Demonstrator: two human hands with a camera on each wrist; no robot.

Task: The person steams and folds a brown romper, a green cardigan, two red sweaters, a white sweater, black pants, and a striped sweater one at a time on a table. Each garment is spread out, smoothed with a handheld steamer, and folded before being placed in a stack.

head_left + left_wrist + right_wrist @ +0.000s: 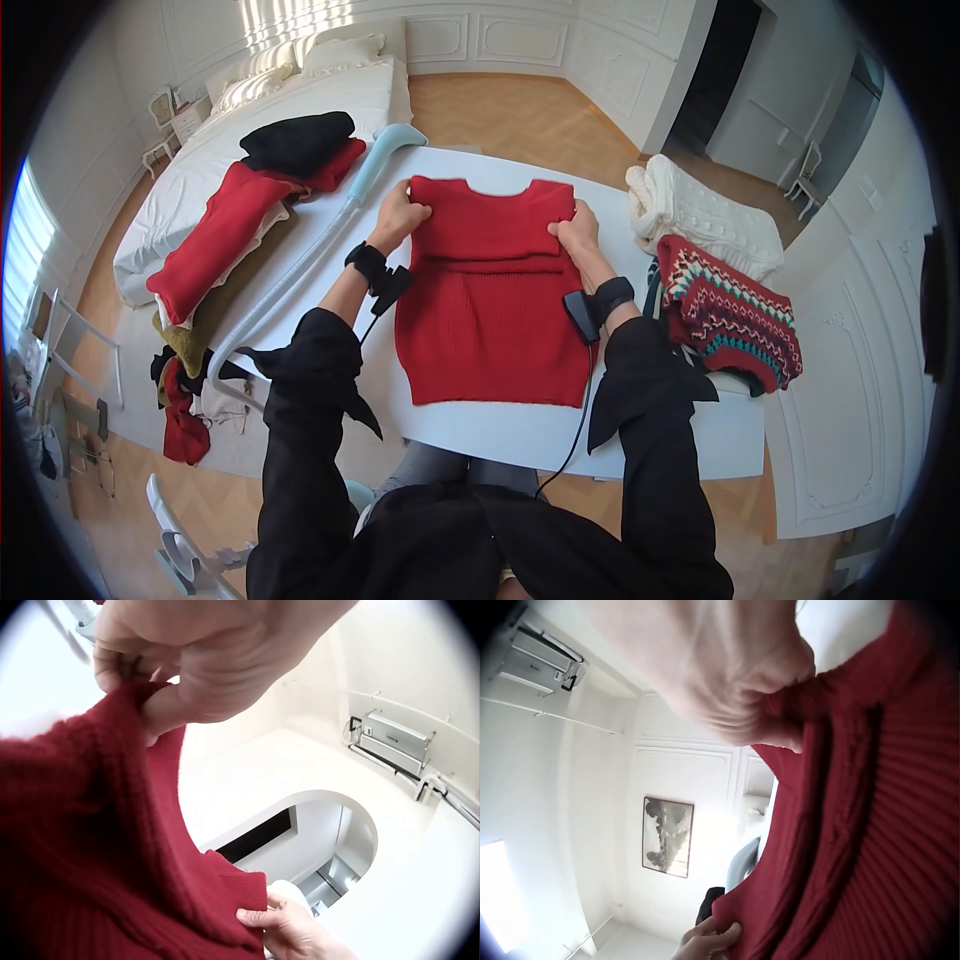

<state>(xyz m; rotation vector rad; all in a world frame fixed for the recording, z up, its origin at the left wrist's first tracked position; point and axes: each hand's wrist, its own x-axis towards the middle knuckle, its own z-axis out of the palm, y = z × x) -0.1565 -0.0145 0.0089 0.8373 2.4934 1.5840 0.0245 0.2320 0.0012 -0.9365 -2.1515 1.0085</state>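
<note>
A red knitted sweater (490,330) lies on the white table in front of me, its upper part raised and folded across near the middle. My left hand (400,216) pinches its upper left corner between thumb and fingers. At the upper right edge my right hand (578,234) grips the knit the same way. In the left wrist view the thumb presses the ribbed cloth (112,817) against the fingers. The right wrist view shows the fold of ribbed knit (840,795) hanging from the other hand's grip.
Left on the table (520,430) lies a pile of red sweaters (215,235) topped by a black garment (298,142). A pale blue steamer head (395,140) and hose run beside it. On the right sit a folded white knit (705,215) and a patterned sweater (730,315).
</note>
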